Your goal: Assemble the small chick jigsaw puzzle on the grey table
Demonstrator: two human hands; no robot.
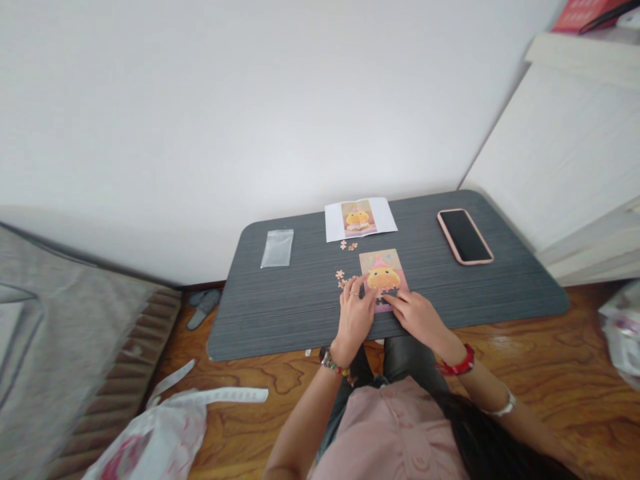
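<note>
A jigsaw puzzle with a yellow cartoon character in a pink hat lies on the dark table, its upper part filled in and dark gaps showing in the lower part. My left hand rests at its left edge, fingers spread and the thumb reaching over the puzzle. From the right, my right hand has its fingertips closed at a small puzzle piece over the gaps; the fingers partly cover it. Loose pieces lie left of the puzzle, some partly behind my left hand.
Behind the puzzle lies a creased reference sheet with the same picture, two loose pieces before it. A clear plastic bag is at the left, a phone at the right of the table. A white bag lies on the floor.
</note>
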